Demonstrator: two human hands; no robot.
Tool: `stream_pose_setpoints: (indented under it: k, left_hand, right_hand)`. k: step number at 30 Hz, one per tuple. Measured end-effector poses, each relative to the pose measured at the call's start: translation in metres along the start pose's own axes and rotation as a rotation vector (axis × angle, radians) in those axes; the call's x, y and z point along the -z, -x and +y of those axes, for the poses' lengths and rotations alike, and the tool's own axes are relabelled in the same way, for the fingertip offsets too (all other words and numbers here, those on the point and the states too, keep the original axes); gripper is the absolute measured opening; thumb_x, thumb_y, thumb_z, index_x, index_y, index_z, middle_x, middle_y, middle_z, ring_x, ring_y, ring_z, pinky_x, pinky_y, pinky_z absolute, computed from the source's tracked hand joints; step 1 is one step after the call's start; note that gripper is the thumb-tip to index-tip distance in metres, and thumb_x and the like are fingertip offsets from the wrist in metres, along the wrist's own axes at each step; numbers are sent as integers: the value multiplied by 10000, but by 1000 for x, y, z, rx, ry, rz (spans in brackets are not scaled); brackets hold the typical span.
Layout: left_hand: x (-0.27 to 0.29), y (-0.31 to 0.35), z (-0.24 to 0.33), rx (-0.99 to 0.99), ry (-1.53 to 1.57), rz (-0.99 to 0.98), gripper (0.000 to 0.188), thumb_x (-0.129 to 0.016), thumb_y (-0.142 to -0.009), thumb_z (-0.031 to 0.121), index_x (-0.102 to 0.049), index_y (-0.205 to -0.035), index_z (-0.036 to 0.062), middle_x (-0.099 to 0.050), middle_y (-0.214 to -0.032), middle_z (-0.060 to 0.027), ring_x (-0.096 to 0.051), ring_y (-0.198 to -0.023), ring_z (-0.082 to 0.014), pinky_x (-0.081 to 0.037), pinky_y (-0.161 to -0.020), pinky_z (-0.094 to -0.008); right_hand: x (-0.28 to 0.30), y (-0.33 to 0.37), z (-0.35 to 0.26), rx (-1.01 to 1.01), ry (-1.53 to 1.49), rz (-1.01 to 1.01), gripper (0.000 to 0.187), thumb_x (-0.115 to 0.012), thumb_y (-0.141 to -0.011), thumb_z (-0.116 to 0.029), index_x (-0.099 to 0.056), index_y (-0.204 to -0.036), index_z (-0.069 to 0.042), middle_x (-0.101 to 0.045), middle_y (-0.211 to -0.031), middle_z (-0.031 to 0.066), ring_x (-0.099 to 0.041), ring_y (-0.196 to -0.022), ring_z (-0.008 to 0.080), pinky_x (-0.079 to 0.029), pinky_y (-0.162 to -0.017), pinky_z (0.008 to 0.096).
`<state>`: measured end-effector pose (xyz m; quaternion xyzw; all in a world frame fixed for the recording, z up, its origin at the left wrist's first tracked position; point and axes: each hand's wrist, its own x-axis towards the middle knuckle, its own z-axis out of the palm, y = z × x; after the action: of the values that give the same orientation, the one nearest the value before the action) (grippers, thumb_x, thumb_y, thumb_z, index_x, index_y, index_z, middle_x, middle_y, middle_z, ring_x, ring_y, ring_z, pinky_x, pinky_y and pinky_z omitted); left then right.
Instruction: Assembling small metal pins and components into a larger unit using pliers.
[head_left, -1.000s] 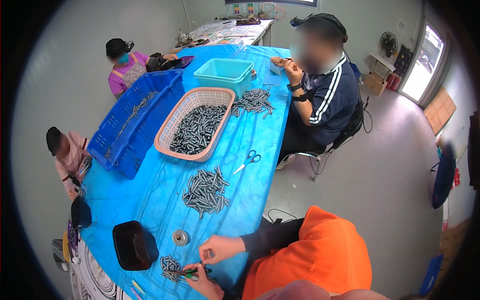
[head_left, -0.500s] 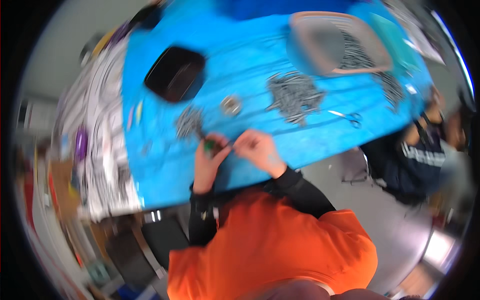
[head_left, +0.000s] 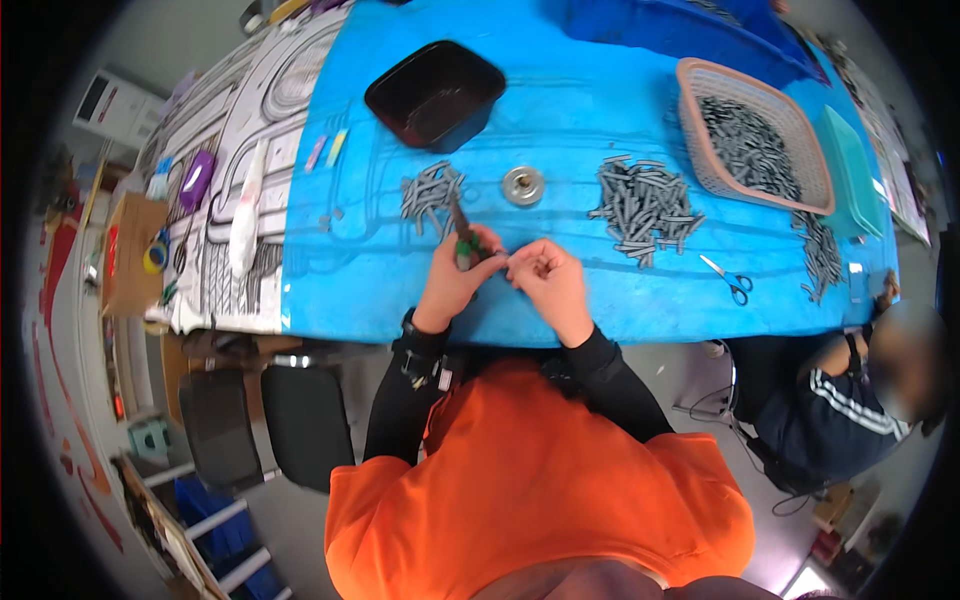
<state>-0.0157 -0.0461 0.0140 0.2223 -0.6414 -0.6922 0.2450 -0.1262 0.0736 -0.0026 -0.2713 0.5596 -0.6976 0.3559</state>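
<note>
Blue table sheet [head_left: 650, 310], black tub [head_left: 437, 95] toward its left edge, left hand [head_left: 455, 282] inside its near edge, right hand [head_left: 555, 288] just beside, fingertips drawn together, perhaps on something too small to tell, loose grey pieces [head_left: 428, 190] ahead, green-handled tool [head_left: 463, 247] gripped in left hand.

Bright, fairly even light; edges bowed, corners black.

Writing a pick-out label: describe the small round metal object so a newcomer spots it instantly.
Over the blue table cover, find the person's right hand. Beyond it, between a smaller grey pile on the left and a larger grey pile on the right, lies the small round metal object. Its shiny circular rim sets it apart from both piles of short sticks.
</note>
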Motion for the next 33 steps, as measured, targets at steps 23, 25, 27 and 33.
stream_pose_setpoints:
  k: [23, 25, 27, 33]
  left_hand:
    - [44, 12, 39, 31, 200, 21, 161, -628, -827, -26, -539, -939, 48, -606, -843, -41, -592, -762, -122, -451, -670, -242]
    - [34, 12, 28, 56, 190, -24, 178, -629, -836, -26, -530, -966, 42, -618, -862, -51, -612, -784, -122, -458, -660, -234]
    - [29, 18, 26, 76, 217, -28, 189, -631, -839, -26, -525, -982, 36, -624, -873, -58, -619, -795, -121, -463, -660, -232]
    - [23, 15, 20, 45, 170, -35, 197, -649, -833, -21, -531, -987, 9, -635, -867, -54, -605, -793, -108, -483, -716, -242]
  right_hand:
    - [13, 44, -100, 423, 768, 717, 578, -764, -780, -135, -486, -1270, -7, -463, -596, -1, -436, -513, 74, -352, -465, 236]
    - [3, 49, -71, 211, 501, 486, 216, -724, -801, -67, -649, -1001, -33, -571, -723, -47, -500, -647, 26, -376, -559, 189]
    - [-24, 50, -59, 87, 301, 305, 205, -728, -798, -65, -659, -989, -34, -653, -842, -9, -564, -782, 34, -422, -627, 186]
    - [-45, 22, -38, -2, 234, 177, 139, -726, -805, -70, -672, -922, -19, -659, -846, 9, -566, -738, 44, -441, -639, 189]
